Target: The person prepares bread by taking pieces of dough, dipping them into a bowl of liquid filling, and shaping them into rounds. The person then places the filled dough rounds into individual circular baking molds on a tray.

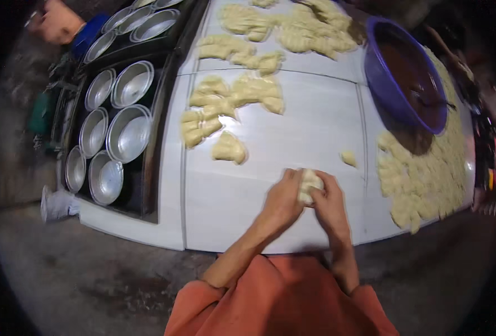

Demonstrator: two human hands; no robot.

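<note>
Between my two hands, over the near part of the white table, is a small lump of pale dough (310,187). My left hand (283,197) presses it from the left with fingers curled in. On the other side my right hand (330,203) grips it, the thumb lying across its near face. A small scrap of dough (348,158) lies just beyond my right hand. Farther left rests a single larger dough piece (229,148), and behind it spread several pressed-together dough pieces (236,98).
Round metal pans (129,134) stand in a dark tray (150,185) at the left, with more in a second tray behind. A purple basin (375,73) of brown liquid sits at the right beside a wide sheet of dough pieces (421,179). Another person's hand (60,22) shows far left.
</note>
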